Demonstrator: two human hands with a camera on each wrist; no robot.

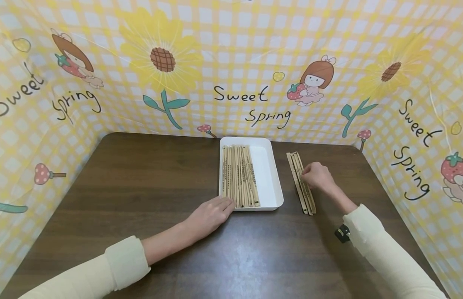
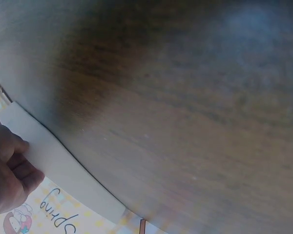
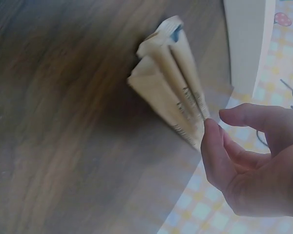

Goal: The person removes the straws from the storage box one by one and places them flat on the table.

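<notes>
Left hand (image 1: 210, 214) grips the tray (image 1: 266, 178) at its near-left corner; right of it, packets (image 1: 304, 197) meet the right hand (image 1: 318, 177), whether pinched I cannot tell.

White tray (image 1: 267, 176): rectangular, shallow, flat on the tabletop (image 1: 171, 166); left hand (image 1: 210, 214) grips its near left corner. Slim tan printed packets (image 1: 239, 178) lie lengthwise along its left side. Smaller packet group (image 1: 303, 192): right of the tray, slightly slanted, fanned; right hand (image 1: 319, 178) at its side, contact undetermined.
</notes>
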